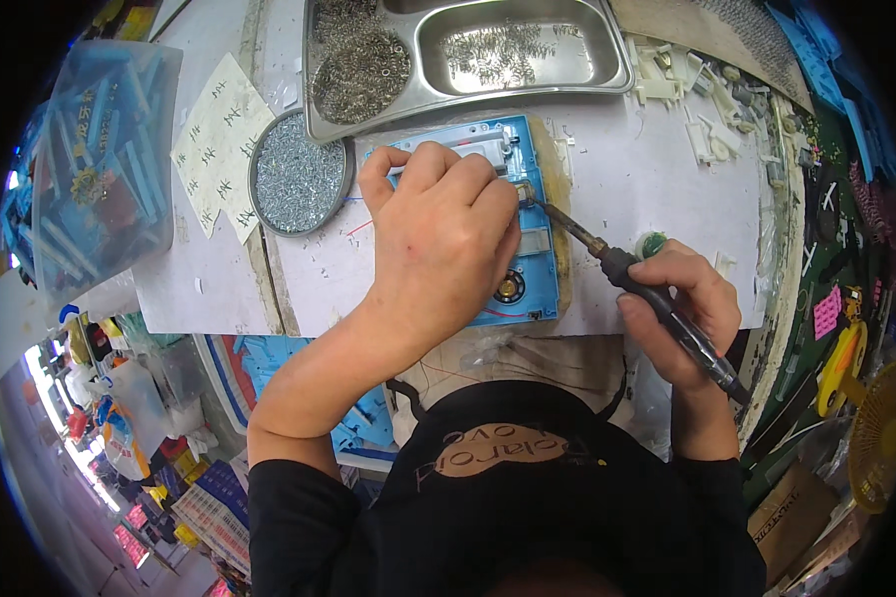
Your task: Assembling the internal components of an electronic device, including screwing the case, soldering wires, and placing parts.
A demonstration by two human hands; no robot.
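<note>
A blue plastic housing [543, 297] lies on the white work surface, with a small round speaker [509, 287] set in its near part. My left hand [438, 234] rests over the housing with its fingers curled down and closed. Whatever those fingertips hold is hidden beneath the hand. From the right, my right hand [689, 308] grips the black handle of a soldering iron [619, 267]. The iron's metal tip reaches the housing's right side, by a small metal part [525, 193] close to my left fingers. I cannot tell whether tip and part touch.
A steel tray [458, 97] of springs and small metal parts stands behind the housing. To the left are a round dish of screws [301, 179], a marked paper sheet [219, 144] and a clear bin of blue pieces [105, 169]. White plastic parts [702, 99] lie back right.
</note>
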